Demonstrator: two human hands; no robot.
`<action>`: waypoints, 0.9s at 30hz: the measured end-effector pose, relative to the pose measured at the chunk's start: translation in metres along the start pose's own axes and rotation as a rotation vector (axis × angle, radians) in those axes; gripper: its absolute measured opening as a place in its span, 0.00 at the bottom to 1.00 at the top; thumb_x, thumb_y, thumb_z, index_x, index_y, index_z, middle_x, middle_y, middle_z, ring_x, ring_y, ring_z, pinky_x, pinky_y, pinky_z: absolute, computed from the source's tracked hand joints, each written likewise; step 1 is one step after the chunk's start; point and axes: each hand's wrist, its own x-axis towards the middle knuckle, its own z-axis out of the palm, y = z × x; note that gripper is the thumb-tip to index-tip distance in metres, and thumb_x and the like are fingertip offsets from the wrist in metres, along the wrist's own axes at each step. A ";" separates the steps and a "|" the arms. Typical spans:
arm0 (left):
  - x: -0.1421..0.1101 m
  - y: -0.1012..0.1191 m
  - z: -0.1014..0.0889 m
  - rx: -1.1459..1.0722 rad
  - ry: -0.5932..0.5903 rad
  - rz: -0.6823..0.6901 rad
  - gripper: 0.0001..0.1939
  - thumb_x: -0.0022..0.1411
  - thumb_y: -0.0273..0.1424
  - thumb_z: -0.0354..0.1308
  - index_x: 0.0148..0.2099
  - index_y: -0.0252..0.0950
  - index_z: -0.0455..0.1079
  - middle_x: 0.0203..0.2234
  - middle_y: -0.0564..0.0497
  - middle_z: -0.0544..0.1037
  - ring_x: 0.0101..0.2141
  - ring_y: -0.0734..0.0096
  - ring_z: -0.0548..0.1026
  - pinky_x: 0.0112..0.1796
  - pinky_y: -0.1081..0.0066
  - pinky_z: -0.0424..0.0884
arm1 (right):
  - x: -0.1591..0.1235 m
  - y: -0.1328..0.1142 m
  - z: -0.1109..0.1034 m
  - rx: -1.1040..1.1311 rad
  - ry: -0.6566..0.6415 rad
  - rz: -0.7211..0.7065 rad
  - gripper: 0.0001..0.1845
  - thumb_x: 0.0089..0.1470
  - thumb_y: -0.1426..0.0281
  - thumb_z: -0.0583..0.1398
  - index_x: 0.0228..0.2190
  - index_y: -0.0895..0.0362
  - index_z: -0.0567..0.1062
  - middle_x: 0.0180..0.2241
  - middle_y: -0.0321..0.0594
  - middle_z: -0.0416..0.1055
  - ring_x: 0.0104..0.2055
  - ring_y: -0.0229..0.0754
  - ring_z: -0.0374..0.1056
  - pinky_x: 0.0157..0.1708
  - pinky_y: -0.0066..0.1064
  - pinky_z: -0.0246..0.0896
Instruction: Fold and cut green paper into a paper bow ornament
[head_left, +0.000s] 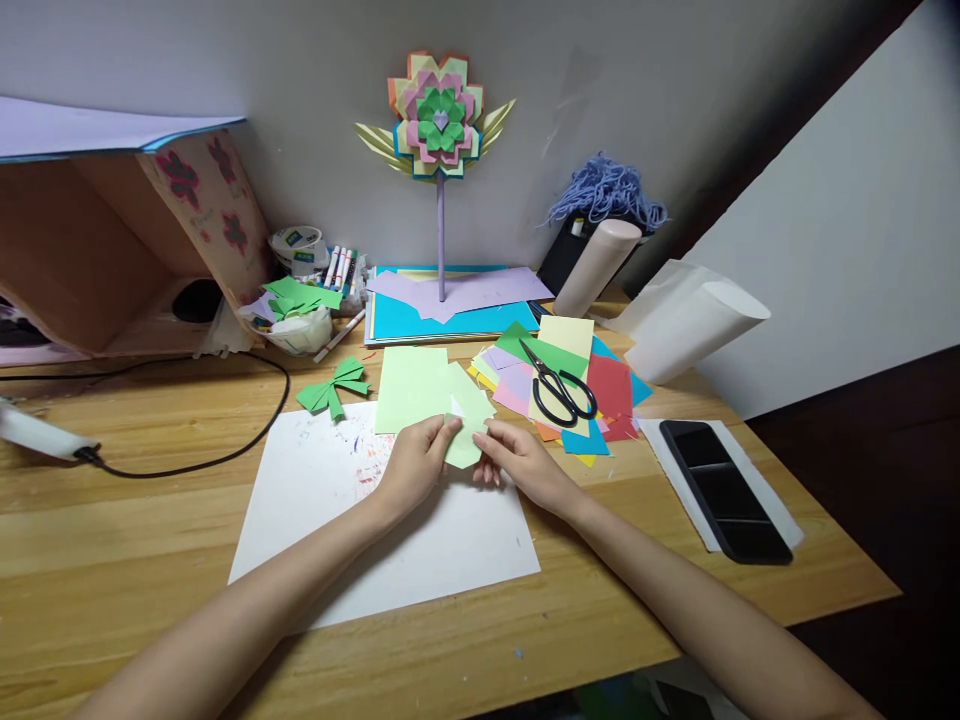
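Note:
Between my two hands is a small folded piece of light green paper (463,447), held above a white sheet (405,560) that has coloured marks on it. My left hand (414,458) pinches its left edge with thumb and fingers. On the right edge, my right hand (525,460) grips it, thumb on top and fingertips curled beneath. Just behind lie light green paper sheets (409,385). A green folded-paper bow (335,388) rests at the white sheet's far left corner. Black-handled scissors (559,388) lie on a pile of coloured paper pieces to the right.
A layered paper flower (441,120) stands on a stem at the back, over stacked coloured paper (487,318). A phone (724,490) lies at right near a paper roll (694,320). A black cable (187,468) crosses the left side beside an open box (202,200).

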 end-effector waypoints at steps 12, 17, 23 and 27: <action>0.004 0.005 0.000 -0.276 -0.217 -0.004 0.11 0.49 0.33 0.62 0.32 0.31 0.69 0.24 0.50 0.75 0.26 0.70 0.73 0.30 0.70 0.70 | 0.006 0.008 -0.005 -0.014 0.129 -0.039 0.20 0.55 0.55 0.53 0.22 0.58 0.66 0.17 0.32 0.65 0.17 0.32 0.59 0.20 0.25 0.53; 0.010 0.003 -0.005 -0.348 -0.276 -0.026 0.13 0.52 0.37 0.60 0.31 0.30 0.68 0.23 0.49 0.75 0.25 0.69 0.74 0.30 0.69 0.71 | 0.007 0.003 -0.006 -0.018 0.139 -0.021 0.19 0.52 0.56 0.56 0.22 0.58 0.66 0.19 0.35 0.68 0.18 0.32 0.61 0.21 0.25 0.56; 0.010 0.004 -0.008 -0.265 -0.306 -0.029 0.17 0.52 0.39 0.60 0.38 0.29 0.70 0.29 0.45 0.77 0.26 0.68 0.75 0.31 0.69 0.71 | 0.007 -0.002 -0.008 0.012 0.105 0.022 0.16 0.45 0.58 0.62 0.25 0.58 0.67 0.21 0.34 0.68 0.22 0.34 0.63 0.23 0.27 0.59; 0.011 -0.002 -0.006 -0.209 -0.229 -0.005 0.17 0.48 0.38 0.63 0.37 0.30 0.69 0.28 0.46 0.77 0.29 0.67 0.75 0.29 0.72 0.69 | 0.008 -0.001 -0.009 0.074 0.086 0.043 0.16 0.46 0.59 0.62 0.26 0.59 0.67 0.22 0.35 0.69 0.22 0.33 0.63 0.24 0.28 0.60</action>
